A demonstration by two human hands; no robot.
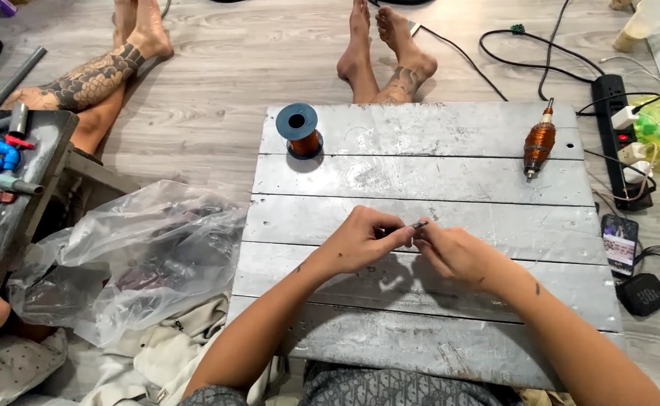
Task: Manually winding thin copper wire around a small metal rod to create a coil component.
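My left hand [360, 240] and my right hand [458, 254] meet over the middle of a grey plank board [428, 188]. Between their fingertips they pinch a small dark thin piece [419, 224], too small to identify. A blue spool of copper wire [300, 129] stands upright at the board's far left. A copper-wound motor armature [539, 143] lies at the far right of the board. Both are well beyond my hands.
A crumpled clear plastic bag [134, 256] lies left of the board. A black power strip [622, 139], a phone [620, 242] and a small black speaker [643, 293] sit right. Other people's bare feet [386, 53] rest beyond the board; a tool tray [7, 158] stands far left.
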